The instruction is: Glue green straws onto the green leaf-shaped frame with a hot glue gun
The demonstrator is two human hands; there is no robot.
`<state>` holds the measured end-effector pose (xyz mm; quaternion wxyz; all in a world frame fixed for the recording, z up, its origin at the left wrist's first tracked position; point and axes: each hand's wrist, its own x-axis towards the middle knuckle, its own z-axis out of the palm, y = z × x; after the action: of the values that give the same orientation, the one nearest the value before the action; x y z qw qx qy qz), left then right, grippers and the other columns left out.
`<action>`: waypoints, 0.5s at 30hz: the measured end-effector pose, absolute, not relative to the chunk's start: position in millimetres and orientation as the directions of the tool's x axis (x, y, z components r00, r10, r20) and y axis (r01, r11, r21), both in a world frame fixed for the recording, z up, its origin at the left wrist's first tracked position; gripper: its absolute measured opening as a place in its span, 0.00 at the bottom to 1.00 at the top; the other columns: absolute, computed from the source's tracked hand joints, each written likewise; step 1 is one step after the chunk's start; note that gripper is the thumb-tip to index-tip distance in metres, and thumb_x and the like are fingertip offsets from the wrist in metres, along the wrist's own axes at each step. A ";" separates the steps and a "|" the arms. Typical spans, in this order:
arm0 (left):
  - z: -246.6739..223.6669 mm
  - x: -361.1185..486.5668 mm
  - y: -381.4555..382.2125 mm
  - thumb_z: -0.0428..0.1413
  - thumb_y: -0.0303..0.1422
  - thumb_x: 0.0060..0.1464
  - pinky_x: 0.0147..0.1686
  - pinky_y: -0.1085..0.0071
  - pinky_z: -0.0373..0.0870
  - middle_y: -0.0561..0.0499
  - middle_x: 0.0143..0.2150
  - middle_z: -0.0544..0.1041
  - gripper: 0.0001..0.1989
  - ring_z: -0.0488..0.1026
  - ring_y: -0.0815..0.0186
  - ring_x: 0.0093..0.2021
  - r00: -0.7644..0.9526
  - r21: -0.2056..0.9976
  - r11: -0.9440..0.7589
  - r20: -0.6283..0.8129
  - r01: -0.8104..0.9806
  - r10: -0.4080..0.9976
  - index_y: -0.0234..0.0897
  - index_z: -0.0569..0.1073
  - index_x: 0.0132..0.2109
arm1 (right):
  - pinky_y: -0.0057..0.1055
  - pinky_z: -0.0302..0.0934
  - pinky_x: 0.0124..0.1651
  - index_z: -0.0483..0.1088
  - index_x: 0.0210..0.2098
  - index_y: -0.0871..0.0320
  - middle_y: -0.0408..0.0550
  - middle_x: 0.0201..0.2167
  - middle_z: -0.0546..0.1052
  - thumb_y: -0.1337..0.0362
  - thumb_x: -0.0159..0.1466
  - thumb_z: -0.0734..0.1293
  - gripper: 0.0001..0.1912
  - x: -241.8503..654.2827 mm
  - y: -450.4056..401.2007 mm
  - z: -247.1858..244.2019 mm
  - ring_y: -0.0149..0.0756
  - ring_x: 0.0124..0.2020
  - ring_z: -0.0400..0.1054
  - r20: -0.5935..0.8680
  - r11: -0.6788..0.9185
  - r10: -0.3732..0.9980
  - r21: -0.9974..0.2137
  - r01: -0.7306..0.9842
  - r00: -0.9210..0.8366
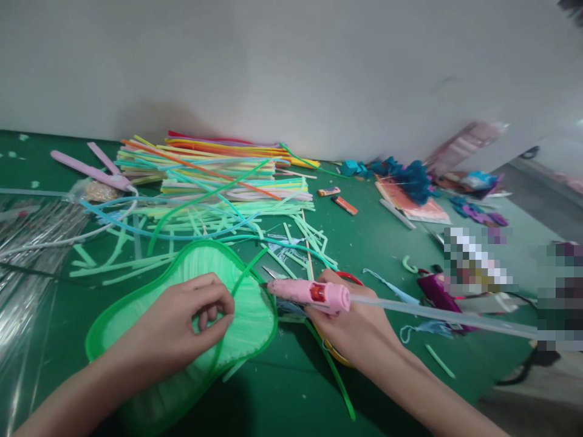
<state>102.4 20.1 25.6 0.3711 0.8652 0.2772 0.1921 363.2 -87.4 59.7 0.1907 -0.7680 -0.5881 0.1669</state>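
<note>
The right hand (357, 325) is observed with its fingers closed around a pink hot-glue gun (291, 292), the nozzle being directed toward nine o'clock; contact between nozzle and panel cannot be determined. A translucent glue stick (432, 312) is seated in the rear of the gun and projects toward three o'clock. The left hand (204, 309) is found with fingers curled, thumb and forefinger brought together on a thin green pipe cleaner (247, 273), whose free end is pointed toward one o'clock. Beneath the left hand lies a pleated light-green panel (252, 321) edged in darker green, its two o'clock border positioned near the nozzle. Below the right hand, a yellow loop handle (337, 353) is partly covered. Loose cut pale-green strips (314, 237) are scattered at twelve o'clock on the green surface (282, 388), with bundled multicoloured pipe cleaners (218, 173) beyond. A pale-pink two-armed tool (88, 169) is noted at ten o'clock, teal flowers (412, 182) at one o'clock, and a light-blue tassel (430, 328) at three o'clock.
</note>
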 end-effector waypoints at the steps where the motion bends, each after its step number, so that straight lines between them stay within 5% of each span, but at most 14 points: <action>1: 25.7 102.6 20.3 0.54 0.32 0.60 0.28 0.77 0.70 0.55 0.31 0.76 0.08 0.73 0.72 0.27 0.772 0.749 -0.571 0.128 0.336 0.622 0.42 0.78 0.34 | 0.31 0.46 0.21 0.53 0.25 0.49 0.39 0.16 0.63 0.63 0.60 0.65 0.14 363.3 -87.7 59.9 0.34 0.17 0.56 -0.033 -0.238 0.967 -0.486 0.841 0.254; 15: 19.1 99.9 18.3 0.55 0.32 0.62 0.28 0.76 0.68 0.55 0.33 0.76 0.08 0.72 0.72 0.28 0.770 0.747 -0.570 0.125 0.342 0.626 0.42 0.78 0.35 | 0.29 0.51 0.24 0.56 0.27 0.50 0.39 0.20 0.69 0.60 0.64 0.62 0.11 367.6 -98.0 59.9 0.32 0.20 0.61 -0.088 -0.249 0.968 -0.472 0.846 0.236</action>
<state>99.9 18.3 19.1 0.3700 0.8648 0.2797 0.1921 367.6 -98.0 59.9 0.1658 -0.7684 -0.5900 0.1843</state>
